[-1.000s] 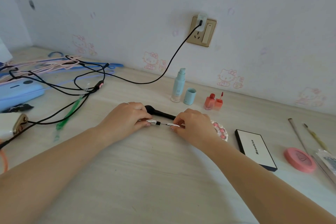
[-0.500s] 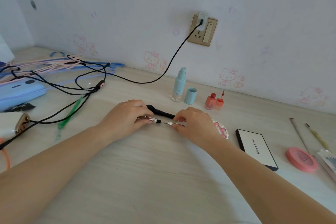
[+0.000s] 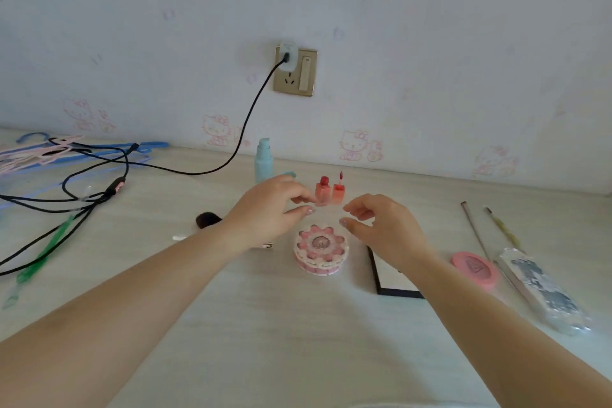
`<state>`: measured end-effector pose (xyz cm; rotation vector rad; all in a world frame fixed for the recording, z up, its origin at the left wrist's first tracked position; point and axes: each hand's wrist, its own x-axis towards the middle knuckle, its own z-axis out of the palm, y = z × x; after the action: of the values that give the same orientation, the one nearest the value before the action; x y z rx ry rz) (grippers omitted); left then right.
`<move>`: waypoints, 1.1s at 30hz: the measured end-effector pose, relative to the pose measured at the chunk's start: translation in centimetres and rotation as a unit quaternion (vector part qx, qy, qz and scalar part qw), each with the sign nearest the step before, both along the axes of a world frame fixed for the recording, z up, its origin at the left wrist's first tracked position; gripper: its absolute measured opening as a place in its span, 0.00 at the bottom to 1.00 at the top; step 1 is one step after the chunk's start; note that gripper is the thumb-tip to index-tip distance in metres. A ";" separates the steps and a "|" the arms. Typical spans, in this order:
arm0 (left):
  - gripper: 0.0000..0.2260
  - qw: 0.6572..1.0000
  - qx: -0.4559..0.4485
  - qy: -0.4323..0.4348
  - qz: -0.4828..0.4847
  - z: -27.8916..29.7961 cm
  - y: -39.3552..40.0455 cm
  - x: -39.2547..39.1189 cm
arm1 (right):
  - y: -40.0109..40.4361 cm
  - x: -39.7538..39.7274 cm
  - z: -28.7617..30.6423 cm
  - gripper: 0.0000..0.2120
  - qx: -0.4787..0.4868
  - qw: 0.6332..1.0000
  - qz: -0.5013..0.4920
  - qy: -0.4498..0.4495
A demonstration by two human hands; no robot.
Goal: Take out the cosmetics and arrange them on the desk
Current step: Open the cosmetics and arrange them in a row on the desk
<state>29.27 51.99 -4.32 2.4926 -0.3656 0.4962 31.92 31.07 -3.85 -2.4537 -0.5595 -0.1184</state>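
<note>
Two small red lip-tint bottles [image 3: 330, 190] stand near the wall, one with its wand sticking up. My left hand [image 3: 270, 212] and my right hand [image 3: 381, 225] hover just in front of them, fingers apart, holding nothing. Below the hands lies a round pink flower-edged compact [image 3: 320, 249]. A light-blue pump bottle [image 3: 264, 161] stands behind my left hand, its cap [image 3: 288, 173] mostly hidden. A black makeup brush [image 3: 207, 220] and a thin silver-tipped item [image 3: 180, 237] lie under my left forearm. A black-edged white palette [image 3: 390, 281] is partly under my right wrist.
At the right lie a pink round case [image 3: 475, 270], two thin brushes [image 3: 486, 232] and a clear plastic sleeve [image 3: 543, 288]. Black cables [image 3: 86, 199], a green stick [image 3: 43, 255] and blue and pink hangers [image 3: 49, 151] crowd the left. A wall socket [image 3: 295, 71] holds a charger.
Both hands let go of the thin silver item, which now lies on the desk, and moved forward and right toward the red bottles. The camera view shifted right and closer.
</note>
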 end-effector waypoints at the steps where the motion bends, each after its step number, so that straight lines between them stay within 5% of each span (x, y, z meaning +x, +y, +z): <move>1: 0.08 1.000 0.003 0.001 -0.014 0.3 -1.8 1.2 | -1.8 0.4 0.1 0.10 0.006 1.000 -0.019 0.004; 10: 0.09 0.992 0.058 0.049 -0.102 0.6 -14.4 9.8 | -16.0 4.4 0.1 0.09 0.012 0.987 -0.163 0.005; 16: 0.15 0.970 0.163 0.083 -0.160 -0.5 -22.0 14.5 | -22.0 7.3 -0.8 0.13 -0.082 0.969 -0.229 0.040; 26: 0.17 0.912 0.322 0.001 -0.256 -2.2 -26.4 19.3 | -21.4 9.8 -2.3 0.18 -0.186 0.962 -0.192 0.059; 33: 0.11 0.917 0.303 -0.023 -0.260 -3.1 -25.1 21.0 | -20.2 10.8 -3.2 0.17 -0.203 0.961 -0.179 0.048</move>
<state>50.23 26.87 -7.46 2.7872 -1.3307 0.2361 42.76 10.90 -7.08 -2.9234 -0.0921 -0.0303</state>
